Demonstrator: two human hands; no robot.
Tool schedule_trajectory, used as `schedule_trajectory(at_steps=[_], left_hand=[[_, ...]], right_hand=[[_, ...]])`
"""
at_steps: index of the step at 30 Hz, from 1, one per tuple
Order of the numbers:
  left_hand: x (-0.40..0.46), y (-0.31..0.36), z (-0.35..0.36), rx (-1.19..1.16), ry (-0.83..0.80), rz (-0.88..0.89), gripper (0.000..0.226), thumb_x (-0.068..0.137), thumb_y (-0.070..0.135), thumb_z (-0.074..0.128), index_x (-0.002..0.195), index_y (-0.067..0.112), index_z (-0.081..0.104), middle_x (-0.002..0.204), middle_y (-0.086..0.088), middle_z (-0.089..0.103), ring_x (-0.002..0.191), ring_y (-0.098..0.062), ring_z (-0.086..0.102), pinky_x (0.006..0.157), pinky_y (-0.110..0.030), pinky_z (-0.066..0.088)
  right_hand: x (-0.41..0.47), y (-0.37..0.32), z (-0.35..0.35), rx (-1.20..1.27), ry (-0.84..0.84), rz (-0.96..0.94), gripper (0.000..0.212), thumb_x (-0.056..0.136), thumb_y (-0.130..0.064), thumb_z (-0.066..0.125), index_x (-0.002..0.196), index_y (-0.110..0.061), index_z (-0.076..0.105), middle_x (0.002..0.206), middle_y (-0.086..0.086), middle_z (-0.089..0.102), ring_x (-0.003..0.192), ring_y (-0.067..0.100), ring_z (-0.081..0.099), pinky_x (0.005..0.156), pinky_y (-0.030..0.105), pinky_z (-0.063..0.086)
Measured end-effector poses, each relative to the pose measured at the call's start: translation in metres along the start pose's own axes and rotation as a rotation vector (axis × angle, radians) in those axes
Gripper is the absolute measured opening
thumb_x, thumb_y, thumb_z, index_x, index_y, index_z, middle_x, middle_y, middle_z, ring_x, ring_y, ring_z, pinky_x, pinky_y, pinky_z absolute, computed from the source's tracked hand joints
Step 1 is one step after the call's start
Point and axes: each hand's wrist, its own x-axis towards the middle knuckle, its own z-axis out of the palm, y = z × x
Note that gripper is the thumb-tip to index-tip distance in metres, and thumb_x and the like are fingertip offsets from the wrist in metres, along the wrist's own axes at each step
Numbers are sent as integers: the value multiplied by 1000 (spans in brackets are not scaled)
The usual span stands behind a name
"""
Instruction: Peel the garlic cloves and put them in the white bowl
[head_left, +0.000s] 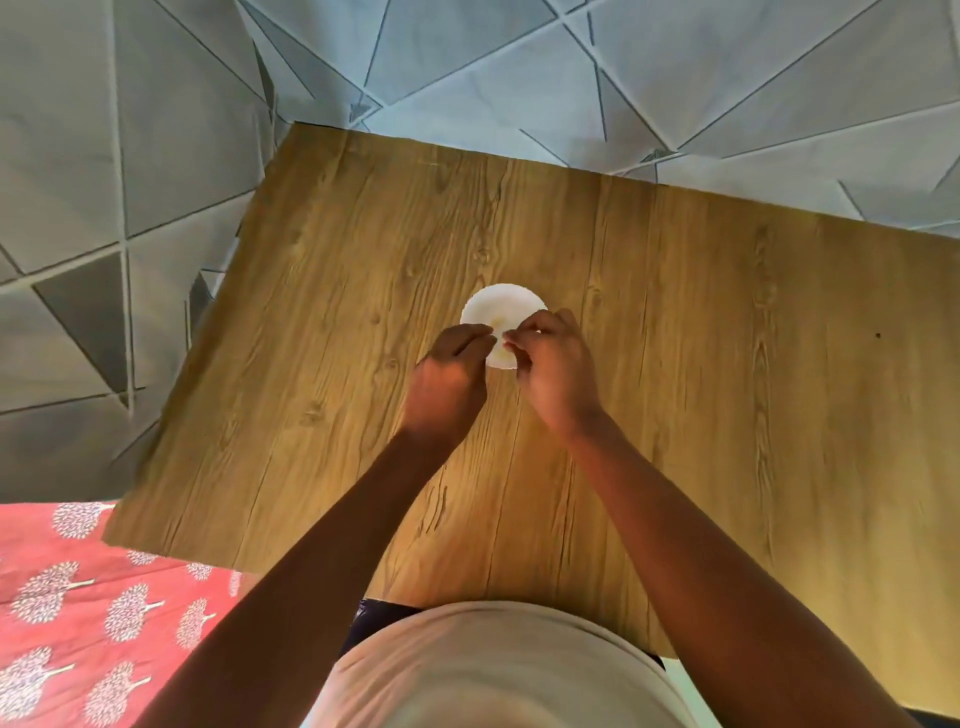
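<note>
Both hands meet over the near edge of the white bowl; the clove itself is not discernible.

Your left hand (457, 364) and right hand (550, 358) face each other, fingertips drawn together as if pinching something small between them. The white bowl (498, 306) sits directly below and just beyond, mid-table (727, 338). Neither hand is nearer; a release would likely drop straight in.

White bowl (496, 309) upright, mid-table, pale bits inside.
</note>
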Motion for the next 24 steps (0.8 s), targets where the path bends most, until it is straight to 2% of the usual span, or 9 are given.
schedule_trajectory(at_steps=[3, 5, 7, 10, 14, 17, 19, 22, 24], left_hand=[[0, -1, 1, -39, -11, -30, 26, 90, -4, 65, 115, 0, 73, 117, -17, 71, 102, -33, 73, 73, -48, 64], [0, 0, 1, -57, 5, -45, 25, 91, -2, 66, 116, -1, 73, 117, -17, 71, 102, -33, 73, 74, -48, 64], [-1, 1, -1, -79, 31, -51, 25, 94, 1, 64, 118, -1, 72, 119, -17, 71, 106, -32, 72, 79, -47, 64], [-9, 8, -6, -149, 87, -81, 26, 98, 4, 62, 122, -1, 69, 124, -15, 69, 115, -28, 68, 92, -36, 60], [-35, 19, -10, -223, 131, -91, 26, 93, -6, 66, 118, 2, 68, 119, -13, 67, 110, -27, 67, 88, -30, 58], [-62, 25, -2, -247, 64, -83, 22, 91, -7, 66, 111, 2, 68, 113, -12, 65, 101, -27, 66, 80, -35, 57], [-78, 29, 8, -258, -14, -129, 20, 93, -1, 65, 113, 3, 65, 115, -11, 63, 101, -28, 66, 77, -38, 58], [-87, 38, 25, -264, -114, -207, 27, 95, 7, 65, 121, 4, 61, 122, -13, 61, 108, -32, 62, 84, -46, 58], [-83, 45, 33, -205, -142, -204, 33, 92, 7, 67, 125, 5, 64, 125, -13, 63, 112, -34, 59, 92, -48, 54]], right_hand=[[4, 1, 0, -37, -83, -34, 30, 75, -1, 82, 103, -10, 81, 96, 6, 75, 101, 36, 62, 77, 48, 60], [6, 1, -3, -37, -80, -53, 31, 77, -2, 81, 107, -10, 80, 100, 6, 76, 103, 36, 62, 78, 48, 59], [5, 2, -7, -5, -37, -68, 31, 78, -2, 78, 109, -8, 79, 103, 6, 77, 101, 36, 61, 76, 46, 59], [-1, 5, -11, 70, 54, -18, 35, 78, 4, 73, 111, -6, 78, 104, 6, 77, 101, 33, 60, 76, 42, 59], [-14, -1, -19, 201, 134, 71, 34, 85, 8, 69, 115, -6, 77, 107, 7, 76, 108, 28, 64, 85, 40, 60], [-27, -7, -28, 248, 235, 185, 23, 93, -2, 68, 113, -9, 77, 105, 6, 75, 101, 21, 68, 85, 31, 58], [-45, -5, -29, 216, 278, 312, 20, 94, -4, 67, 111, -10, 77, 102, 4, 74, 93, 16, 68, 82, 24, 55], [-74, 9, -23, 188, 184, 470, 23, 93, -2, 68, 112, -10, 77, 104, 6, 73, 93, 17, 70, 84, 11, 46], [-87, 15, -19, 226, 67, 498, 24, 92, -4, 70, 115, -10, 76, 107, 8, 71, 94, 16, 68, 86, 4, 38]])
